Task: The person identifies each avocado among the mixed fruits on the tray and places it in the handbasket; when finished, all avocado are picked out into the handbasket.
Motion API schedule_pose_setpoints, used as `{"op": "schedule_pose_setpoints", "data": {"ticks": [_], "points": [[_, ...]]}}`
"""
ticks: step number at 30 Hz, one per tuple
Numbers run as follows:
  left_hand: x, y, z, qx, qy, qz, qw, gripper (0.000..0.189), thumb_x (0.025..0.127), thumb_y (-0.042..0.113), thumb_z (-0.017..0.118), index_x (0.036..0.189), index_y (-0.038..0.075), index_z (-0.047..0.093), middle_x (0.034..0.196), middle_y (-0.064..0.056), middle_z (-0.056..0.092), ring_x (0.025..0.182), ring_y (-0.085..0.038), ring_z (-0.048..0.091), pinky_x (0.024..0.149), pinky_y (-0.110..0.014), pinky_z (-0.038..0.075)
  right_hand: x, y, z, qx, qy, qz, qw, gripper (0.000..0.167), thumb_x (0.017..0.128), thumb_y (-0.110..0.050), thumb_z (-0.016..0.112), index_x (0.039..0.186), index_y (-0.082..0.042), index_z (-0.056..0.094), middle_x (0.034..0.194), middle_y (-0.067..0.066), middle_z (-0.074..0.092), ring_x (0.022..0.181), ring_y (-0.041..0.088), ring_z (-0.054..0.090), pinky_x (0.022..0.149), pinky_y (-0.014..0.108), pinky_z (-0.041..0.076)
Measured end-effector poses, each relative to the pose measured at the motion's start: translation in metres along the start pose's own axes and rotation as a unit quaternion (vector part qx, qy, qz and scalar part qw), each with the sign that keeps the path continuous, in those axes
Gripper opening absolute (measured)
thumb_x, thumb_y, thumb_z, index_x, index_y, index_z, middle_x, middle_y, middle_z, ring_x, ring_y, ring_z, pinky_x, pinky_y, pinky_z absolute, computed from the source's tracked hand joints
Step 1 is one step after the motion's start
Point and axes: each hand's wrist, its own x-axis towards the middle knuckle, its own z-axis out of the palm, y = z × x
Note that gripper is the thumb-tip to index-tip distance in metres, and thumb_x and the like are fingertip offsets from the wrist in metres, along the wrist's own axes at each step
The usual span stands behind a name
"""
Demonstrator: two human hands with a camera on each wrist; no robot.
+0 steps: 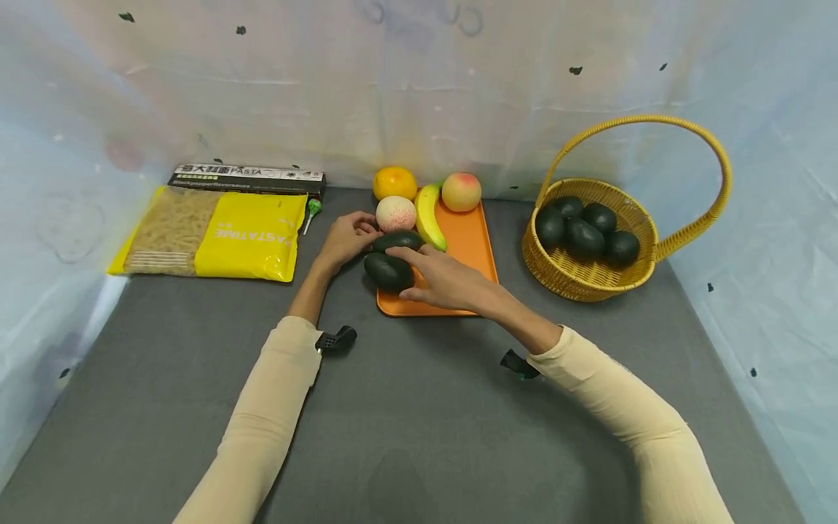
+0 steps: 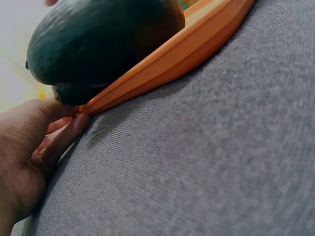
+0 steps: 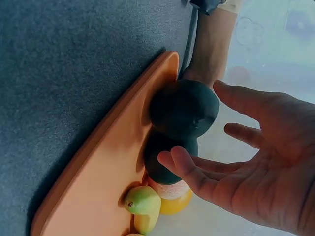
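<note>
Two dark green avocados lie at the left side of the orange tray (image 1: pixel 466 240), a front avocado (image 1: pixel 388 273) and a rear avocado (image 1: pixel 401 239) right behind it. My left hand (image 1: pixel 345 240) is at the tray's left edge. In the left wrist view its thumb and fingers pinch the tray's rim, under the avocado. Over the tray, my right hand (image 1: pixel 452 280) is spread beside the avocados, with no fruit in its grasp. Its fingers (image 3: pixel 189 169) overlap the rear avocado in the right wrist view.
Also on the tray are a pale peach (image 1: pixel 396 214), an orange (image 1: pixel 395 183), a banana (image 1: pixel 429 218) and another peach (image 1: pixel 461 192). A high-handled wicker basket (image 1: pixel 576 284) with several avocados stands right. Pasta packages (image 1: pixel 255 236) and a green lollipop (image 1: pixel 313 209) lie left.
</note>
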Motion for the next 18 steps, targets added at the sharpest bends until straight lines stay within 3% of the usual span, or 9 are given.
{"op": "schedule_pose_setpoints", "data": {"ticks": [3, 7, 15, 18], "points": [[0.0, 0.0, 0.001, -0.003, 0.002, -0.003, 1.0, 0.043, 0.098, 0.022, 0.072, 0.134, 0.0, 0.064, 0.103, -0.014, 0.072, 0.071, -0.003, 0.063, 0.069, -0.017, 0.052, 0.004, -0.001, 0.002, -0.006, 0.001, -0.005, 1.0, 0.074, 0.099, -0.029, 0.074, 0.163, -0.023, 0.038, 0.105, 0.013, 0.065, 0.091, 0.024, 0.055, 0.077, 0.035, 0.046], [0.0, 0.0, 0.001, -0.005, 0.003, -0.005, 1.0, 0.042, 0.098, 0.021, 0.072, 0.133, -0.001, 0.065, 0.101, -0.013, 0.072, 0.07, -0.004, 0.063, 0.068, -0.017, 0.053, 0.011, -0.001, 0.004, -0.006, -0.001, -0.007, 1.0, 0.073, 0.099, -0.028, 0.073, 0.163, -0.023, 0.038, 0.097, 0.011, 0.065, 0.089, 0.024, 0.055, 0.078, 0.036, 0.047], [-0.001, 0.002, 0.002, -0.001, 0.002, -0.004, 1.0, 0.042, 0.097, 0.02, 0.072, 0.133, -0.001, 0.064, 0.103, -0.014, 0.072, 0.071, -0.002, 0.063, 0.067, -0.017, 0.052, 0.022, 0.005, 0.014, 0.003, -0.001, -0.009, 0.9999, 0.072, 0.098, -0.027, 0.074, 0.161, -0.023, 0.039, 0.135, 0.015, 0.065, 0.116, 0.031, 0.062, 0.098, 0.045, 0.052], [0.0, 0.002, 0.002, -0.004, 0.001, -0.006, 1.0, 0.041, 0.098, 0.019, 0.072, 0.133, -0.001, 0.065, 0.102, -0.014, 0.072, 0.07, -0.003, 0.063, 0.067, -0.017, 0.053, 0.023, 0.006, 0.016, 0.008, 0.006, -0.012, 0.9999, 0.073, 0.097, -0.027, 0.076, 0.161, -0.021, 0.04, 0.137, 0.017, 0.064, 0.119, 0.033, 0.062, 0.101, 0.047, 0.052]]}}
